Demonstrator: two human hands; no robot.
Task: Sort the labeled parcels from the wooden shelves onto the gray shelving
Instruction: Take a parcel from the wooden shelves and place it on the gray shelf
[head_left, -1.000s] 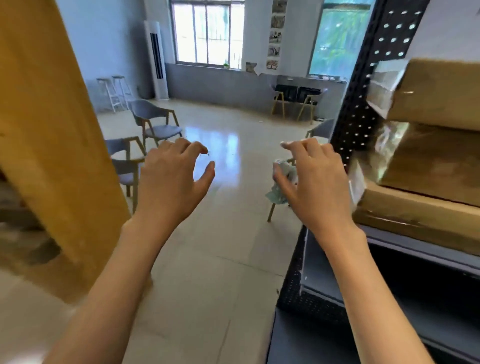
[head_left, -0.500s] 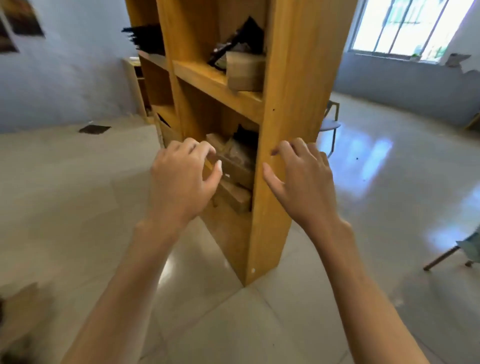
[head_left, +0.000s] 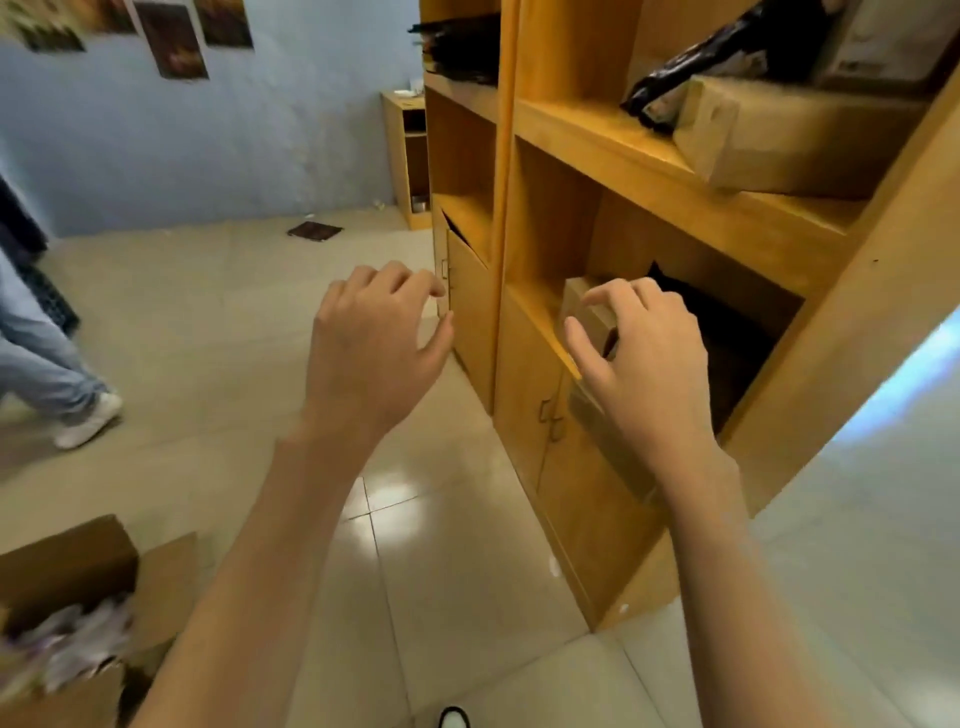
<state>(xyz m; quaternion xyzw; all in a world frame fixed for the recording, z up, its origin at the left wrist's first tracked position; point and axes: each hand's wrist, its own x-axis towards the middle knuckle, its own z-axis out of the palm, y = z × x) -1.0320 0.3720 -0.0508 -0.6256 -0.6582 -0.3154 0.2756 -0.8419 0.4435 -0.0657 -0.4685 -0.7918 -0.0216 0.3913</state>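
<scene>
The wooden shelves (head_left: 675, 176) fill the right half of the view. On the upper shelf lies a large cardboard parcel (head_left: 789, 135) with a black bag (head_left: 691, 67) leaning on it. The lower compartment holds a small cardboard parcel (head_left: 584, 306) and a dark item (head_left: 727, 332) behind it. My right hand (head_left: 649, 358) hovers in front of that small parcel, fingers loosely curled, holding nothing. My left hand (head_left: 374, 343) floats to the left of the shelves, empty, fingers loosely curled too. The gray shelving is out of view.
An open cardboard box (head_left: 78, 613) with crumpled wrapping sits on the floor at the lower left. A person's legs (head_left: 47, 364) in jeans and white shoes stand at the far left. Cabinet doors (head_left: 540, 415) close the shelf's base. A small wooden cabinet (head_left: 408, 156) stands by the blue wall.
My view has swung left from the gray shelving to the wooden shelves, which are now closer. Both hands stay empty; the right one now lies in front of the lower compartment.
</scene>
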